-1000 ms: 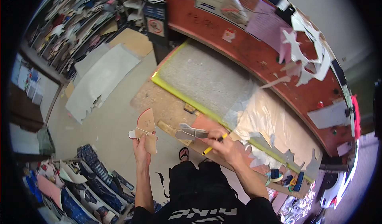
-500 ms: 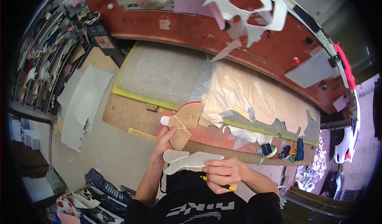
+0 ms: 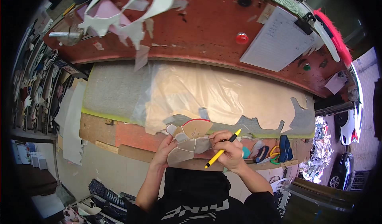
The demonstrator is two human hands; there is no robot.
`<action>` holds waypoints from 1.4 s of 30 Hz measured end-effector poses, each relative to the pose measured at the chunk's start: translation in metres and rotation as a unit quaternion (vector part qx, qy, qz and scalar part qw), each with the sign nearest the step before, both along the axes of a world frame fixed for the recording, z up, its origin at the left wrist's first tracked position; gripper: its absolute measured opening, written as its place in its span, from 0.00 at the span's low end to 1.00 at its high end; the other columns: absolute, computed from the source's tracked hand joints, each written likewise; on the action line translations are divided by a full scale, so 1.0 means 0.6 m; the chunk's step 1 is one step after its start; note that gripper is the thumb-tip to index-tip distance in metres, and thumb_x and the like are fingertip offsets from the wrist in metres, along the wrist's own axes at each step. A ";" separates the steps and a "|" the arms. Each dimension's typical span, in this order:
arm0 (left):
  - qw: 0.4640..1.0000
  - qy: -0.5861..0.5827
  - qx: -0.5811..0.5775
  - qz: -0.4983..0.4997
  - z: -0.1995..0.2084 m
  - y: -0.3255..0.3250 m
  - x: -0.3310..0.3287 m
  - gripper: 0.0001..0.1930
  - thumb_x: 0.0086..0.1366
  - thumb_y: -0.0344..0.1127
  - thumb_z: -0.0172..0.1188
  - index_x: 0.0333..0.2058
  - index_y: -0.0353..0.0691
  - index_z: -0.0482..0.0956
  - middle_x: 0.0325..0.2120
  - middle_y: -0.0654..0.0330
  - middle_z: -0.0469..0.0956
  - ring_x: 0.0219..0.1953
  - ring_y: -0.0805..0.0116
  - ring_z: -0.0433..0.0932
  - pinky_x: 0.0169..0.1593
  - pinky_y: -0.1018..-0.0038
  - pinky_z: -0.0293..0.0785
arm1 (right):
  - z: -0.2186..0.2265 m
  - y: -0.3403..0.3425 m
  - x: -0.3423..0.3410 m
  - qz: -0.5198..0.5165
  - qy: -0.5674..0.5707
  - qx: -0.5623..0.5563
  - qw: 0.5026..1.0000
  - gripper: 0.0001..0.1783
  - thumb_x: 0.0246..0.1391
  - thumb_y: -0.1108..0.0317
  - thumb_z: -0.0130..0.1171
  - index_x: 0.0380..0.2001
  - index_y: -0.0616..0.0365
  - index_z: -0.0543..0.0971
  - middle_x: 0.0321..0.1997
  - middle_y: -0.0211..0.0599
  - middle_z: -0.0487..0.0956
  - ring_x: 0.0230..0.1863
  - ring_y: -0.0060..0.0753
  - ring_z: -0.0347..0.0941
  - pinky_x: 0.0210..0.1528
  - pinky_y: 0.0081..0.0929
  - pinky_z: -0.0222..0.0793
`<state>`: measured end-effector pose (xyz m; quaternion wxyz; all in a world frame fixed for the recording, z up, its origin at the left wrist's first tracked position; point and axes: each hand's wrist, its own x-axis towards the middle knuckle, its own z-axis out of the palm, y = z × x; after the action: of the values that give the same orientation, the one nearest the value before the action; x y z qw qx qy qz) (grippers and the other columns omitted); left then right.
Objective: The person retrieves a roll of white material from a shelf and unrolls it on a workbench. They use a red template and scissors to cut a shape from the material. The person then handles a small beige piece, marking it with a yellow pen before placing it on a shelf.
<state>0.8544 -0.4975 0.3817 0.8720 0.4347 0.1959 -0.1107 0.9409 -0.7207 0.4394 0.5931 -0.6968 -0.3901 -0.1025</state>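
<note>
My left hand is closed on a string-tied bundle of cut sheet pieces. Its tan piece has a red curved edge, and a small white block sits beside it. Against it, nearer to me, lies a second tied bundle, grey, partly overlapping the tan one. In my right hand is a yellow and black marker pen, slanted across the fingers. The right fingertips are at the right end of the grey bundle; whether they pinch it is hard to see.
Beyond my hands, tan sheet material with a ragged cut edge lies on a grey pad. A red machine beam spans above, carrying white scraps and a written sheet. Tape rolls stand to the right; shelves of patterns fill the left.
The grey bundle, held apart near my body before, is now up against the tan one. My right hand has risen and the pen has swung across it. The view has shifted rightward.
</note>
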 end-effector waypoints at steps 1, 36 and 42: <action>1.000 0.011 0.004 0.002 -0.002 -0.019 0.004 0.29 0.69 0.43 0.55 0.63 0.34 0.63 0.54 0.53 0.75 0.53 0.62 0.78 0.54 0.66 0.78 | -0.010 -0.019 0.007 -0.002 0.007 0.001 1.000 0.14 0.35 0.89 0.63 0.26 0.62 0.76 0.33 0.42 0.75 0.39 0.47 0.79 0.39 0.36 0.77; 0.759 -0.164 -0.077 0.625 -0.020 0.022 -0.838 0.27 0.68 0.43 0.55 0.62 0.37 0.63 0.51 0.52 0.76 0.50 0.60 0.79 0.51 0.65 0.79 | 0.011 0.437 -0.642 0.516 -0.006 -0.122 0.848 0.15 0.44 0.82 0.67 0.38 0.61 0.81 0.41 0.46 0.81 0.34 0.43 0.80 0.37 0.32 0.76; 0.674 -0.204 -0.127 0.698 -0.110 -0.030 -0.949 0.25 0.74 0.44 0.48 0.62 0.36 0.62 0.52 0.49 0.75 0.49 0.56 0.80 0.51 0.61 0.80 | -0.034 0.526 -0.748 0.661 0.028 -0.220 0.717 0.14 0.44 0.79 0.70 0.37 0.62 0.82 0.29 0.38 0.83 0.27 0.30 0.78 0.30 0.24 0.70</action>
<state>0.2851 -0.5158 0.3157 0.7604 0.0677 0.2433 0.5984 0.4923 -0.4049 0.4187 0.3511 -0.3753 -0.7461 0.4233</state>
